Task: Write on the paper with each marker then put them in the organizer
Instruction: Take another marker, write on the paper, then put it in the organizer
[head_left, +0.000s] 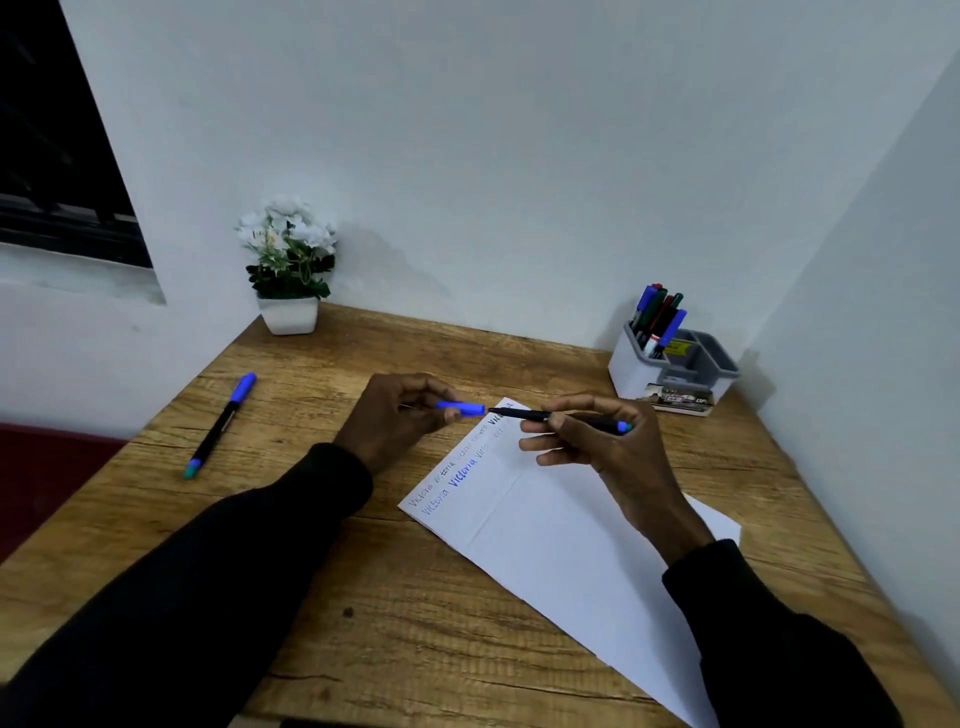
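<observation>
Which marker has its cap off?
The marker in the right hand; the left hand holds its blue cap. The other marker, on the desk, is capped.

Dim, cool light, probably from overhead. Wide-lens edges bow (walls (519, 156) lean). Writing (464, 470) just left of where the right hand (602, 447) grips the marker (524, 414) smears; the cap (465, 408) pinched by the left hand (395, 415) glows oversaturated.

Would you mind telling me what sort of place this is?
Probably a home study corner: a wooden desk set against white walls, a potted flower and an organizer holding markers.
</observation>
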